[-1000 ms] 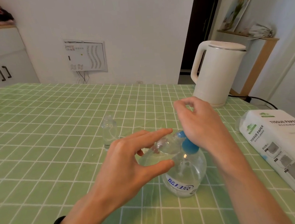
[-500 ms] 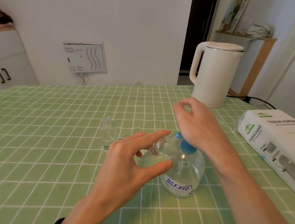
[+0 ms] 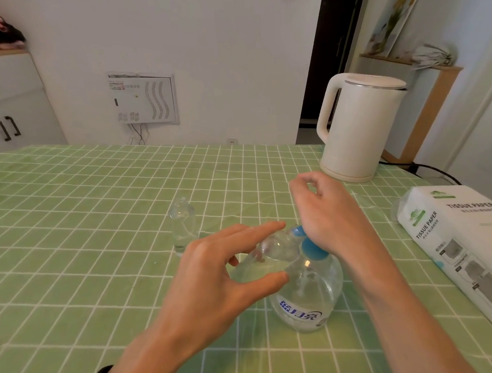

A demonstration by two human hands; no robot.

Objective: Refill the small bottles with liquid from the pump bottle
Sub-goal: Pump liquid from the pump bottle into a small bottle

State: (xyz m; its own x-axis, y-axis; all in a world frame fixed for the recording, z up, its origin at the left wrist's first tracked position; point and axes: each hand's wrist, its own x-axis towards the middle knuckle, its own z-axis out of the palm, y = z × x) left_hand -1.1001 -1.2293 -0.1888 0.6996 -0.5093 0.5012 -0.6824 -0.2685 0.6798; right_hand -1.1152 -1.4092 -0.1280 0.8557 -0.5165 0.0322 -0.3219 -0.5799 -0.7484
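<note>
Left hand [image 3: 205, 280]: I see thumb and forefinger pinching small bottle [image 3: 273, 250], tilted at pump bottle [image 3: 309, 296] spout | Right hand [image 3: 326, 218]: heel on blue pump head [image 3: 311, 247], fingers loosely curled, empty | Second small bottle [image 3: 183, 226]: upright on counter [image 3: 95, 227]

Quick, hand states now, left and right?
Left hand: holds the small bottle between thumb and forefinger.
Right hand: fingers loosely curled, holding nothing, heel on pump head.
</note>
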